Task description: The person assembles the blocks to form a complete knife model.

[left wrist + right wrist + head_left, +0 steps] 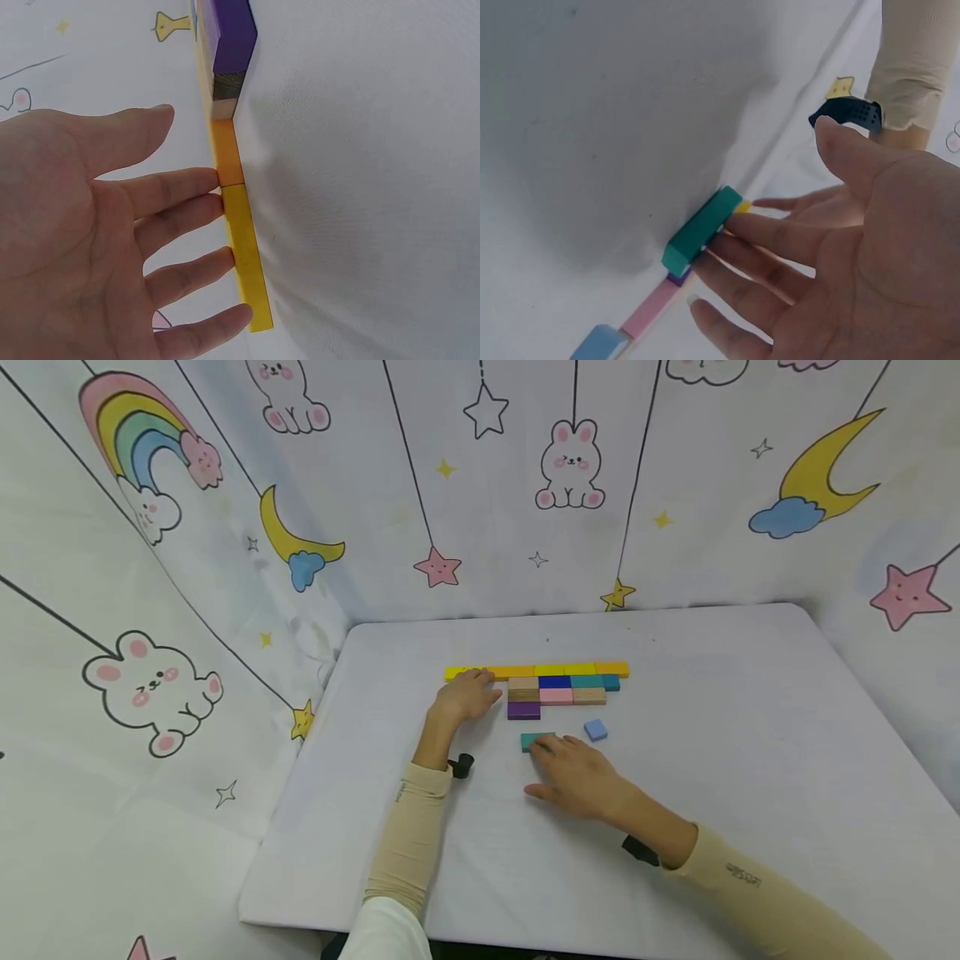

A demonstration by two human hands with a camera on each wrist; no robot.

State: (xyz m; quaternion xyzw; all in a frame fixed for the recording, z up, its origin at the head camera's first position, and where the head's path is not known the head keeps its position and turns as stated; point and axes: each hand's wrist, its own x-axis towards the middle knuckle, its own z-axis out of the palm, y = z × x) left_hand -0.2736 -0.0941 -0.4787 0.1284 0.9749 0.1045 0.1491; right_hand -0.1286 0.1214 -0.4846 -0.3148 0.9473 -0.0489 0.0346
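My left hand (463, 697) lies at the left end of a long row of yellow and orange blocks (517, 672). In the left wrist view its fingers are extended, fingertips right at the yellow block (247, 259) and the orange block (226, 152), thumb held apart. Lower on the table, my right hand (581, 777) reaches to a teal block (531, 742) with nearly straight fingers. The right wrist view shows those fingertips along one long side of the teal block (703, 231), the thumb standing away from it. A small light blue block (596, 730) lies turned beside the right hand.
Below the yellow row sit shorter rows: a dark blue block (554, 682), a pink block (556, 697), wood-coloured and teal ones, and a purple block (523, 711) at the lower left. A white-covered table (720, 710) bears everything; a patterned cloth (675, 560) hangs behind.
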